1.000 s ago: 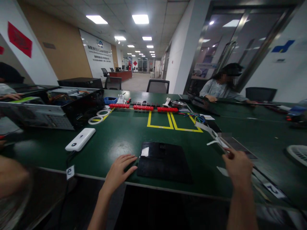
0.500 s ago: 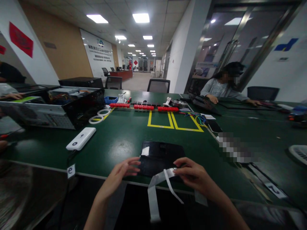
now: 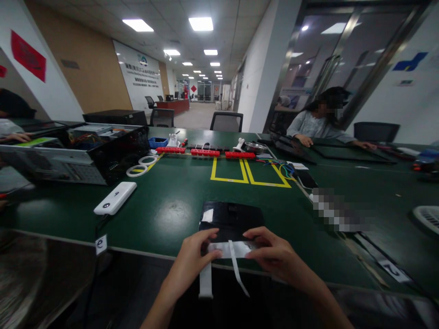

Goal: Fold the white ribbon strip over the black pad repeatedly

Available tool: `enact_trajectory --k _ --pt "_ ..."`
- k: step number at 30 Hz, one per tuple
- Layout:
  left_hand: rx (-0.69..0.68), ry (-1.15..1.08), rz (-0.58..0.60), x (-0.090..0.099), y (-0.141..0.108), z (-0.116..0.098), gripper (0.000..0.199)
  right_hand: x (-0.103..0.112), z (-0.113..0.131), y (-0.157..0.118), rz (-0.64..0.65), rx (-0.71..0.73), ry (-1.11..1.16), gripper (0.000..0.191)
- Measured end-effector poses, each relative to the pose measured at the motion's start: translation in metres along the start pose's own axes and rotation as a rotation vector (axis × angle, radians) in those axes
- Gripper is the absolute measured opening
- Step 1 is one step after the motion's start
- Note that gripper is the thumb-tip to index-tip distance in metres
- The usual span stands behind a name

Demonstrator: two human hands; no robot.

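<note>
Left hand [image 3: 194, 253] has moved in; strip [image 3: 240, 249] now spans both hands over the near side of panel [image 3: 240, 224]. Left fingers and right hand [image 3: 283, 258] pinch it nearly closed, probably to steady it; exact grip blurred.

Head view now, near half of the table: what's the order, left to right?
White box with a black cable → left hand → pale flat ribbon held between both hands → right hand → white tag → white slatted object.
</note>
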State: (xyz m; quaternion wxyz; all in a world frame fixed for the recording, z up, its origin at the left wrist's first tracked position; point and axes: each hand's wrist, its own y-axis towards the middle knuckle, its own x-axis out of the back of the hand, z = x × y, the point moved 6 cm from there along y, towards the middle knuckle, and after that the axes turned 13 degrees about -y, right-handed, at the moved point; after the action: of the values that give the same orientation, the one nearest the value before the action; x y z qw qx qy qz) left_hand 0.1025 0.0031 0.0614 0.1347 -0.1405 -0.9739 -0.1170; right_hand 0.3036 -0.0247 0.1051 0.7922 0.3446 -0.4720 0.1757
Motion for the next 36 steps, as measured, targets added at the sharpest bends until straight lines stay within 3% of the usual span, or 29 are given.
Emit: enact_trajectory --k 3,6,13,18,26,36 --pt "-0.054 -0.024 -0.080 0.001 0.010 0.004 0.034 -0.005 -0.017 -0.001 0.039 -0.059 -0.016 0.023" --pt "-0.011 -0.103 -0.095 0.001 0.018 0.008 0.026 -0.011 -0.032 -0.003 0.068 -0.135 0.004 0.021" --pt "0.017 -0.298 -0.113 0.001 0.035 0.003 0.018 -0.018 -0.037 0.001 0.138 -0.304 0.071 0.027" --pt "0.006 -0.143 -0.151 -0.001 0.046 0.007 0.016 -0.022 -0.048 0.014 0.067 -0.442 -0.007 0.025" --pt "-0.087 0.111 -0.189 -0.006 0.051 0.027 0.019 -0.039 -0.059 0.026 0.096 -0.464 -0.208 0.019" --pt "-0.155 0.318 -0.125 -0.012 0.043 0.019 0.017 -0.039 -0.052 0.016 0.102 -0.501 -0.180 0.012"
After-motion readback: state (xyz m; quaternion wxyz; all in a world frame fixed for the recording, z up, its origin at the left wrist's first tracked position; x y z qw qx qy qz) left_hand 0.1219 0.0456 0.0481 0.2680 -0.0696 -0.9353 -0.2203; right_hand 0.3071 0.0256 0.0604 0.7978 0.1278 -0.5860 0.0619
